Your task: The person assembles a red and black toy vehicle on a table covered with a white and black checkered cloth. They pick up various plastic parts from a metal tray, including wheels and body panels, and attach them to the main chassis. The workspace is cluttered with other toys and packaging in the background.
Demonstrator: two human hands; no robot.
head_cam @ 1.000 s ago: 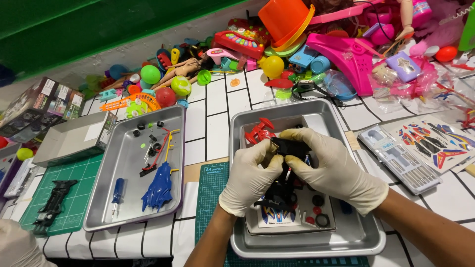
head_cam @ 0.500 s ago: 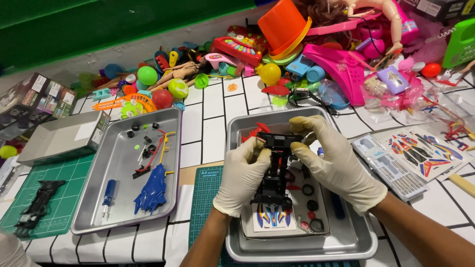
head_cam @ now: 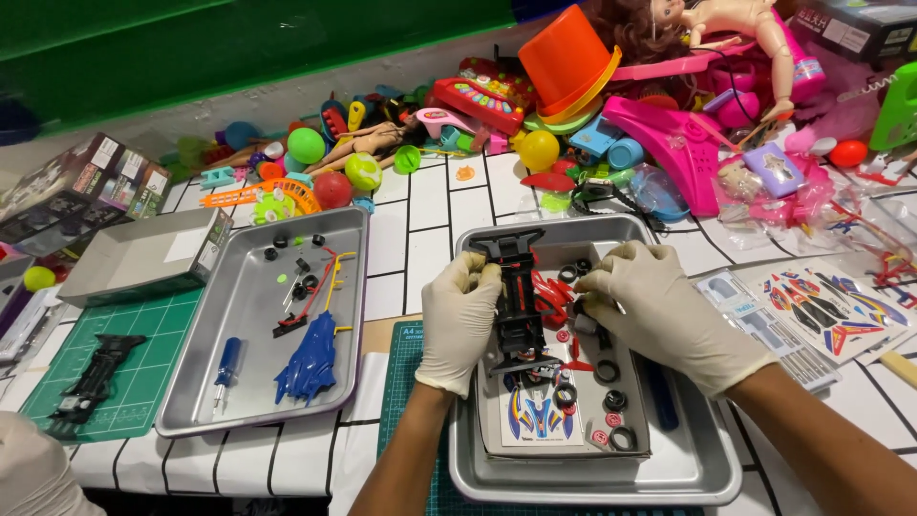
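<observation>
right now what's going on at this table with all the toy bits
A person in white gloves works over a metal tray. The left hand grips a black toy-car chassis, held above the tray. The right hand rests beside it among small black wheels and red parts. A second tray to the left holds a blue car body.

Two metal trays side by side on the tiled table (head_cam: 425, 215): left tray (head_cam: 205, 382), right tray (head_cam: 697, 468). In the right tray, a toy car chassis (head_cam: 518, 296), gripped at its left edge by the left hand (head_cam: 458, 320); right hand (head_cam: 664, 311) just right of it, over loose small tyres (head_cam: 611, 399) and a sticker sheet (head_cam: 533, 420). In the left tray, a toy car body shell (head_cam: 308, 365), with a small screwdriver (head_cam: 225, 368) to its left. Behind both trays, a heap of toys (head_cam: 573, 105). Left of the left tray, a cutting mat (head_cam: 153, 377) carrying another chassis (head_cam: 95, 377), with a cardboard box (head_cam: 143, 250) behind it.
</observation>
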